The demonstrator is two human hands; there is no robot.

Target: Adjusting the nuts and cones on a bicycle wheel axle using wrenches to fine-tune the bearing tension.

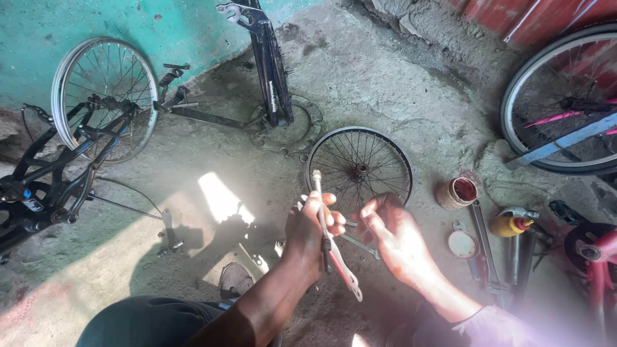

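Your left hand (312,225) is closed around a thin axle rod (319,205) with a flat red-and-white wrench (342,268). Your right hand (392,231), at three o'clock of it, pinches something too small to tell. The small black wheel (358,168) at twelve lies bare, its hub empty. I count three loose wheels and one grease tin (457,192).
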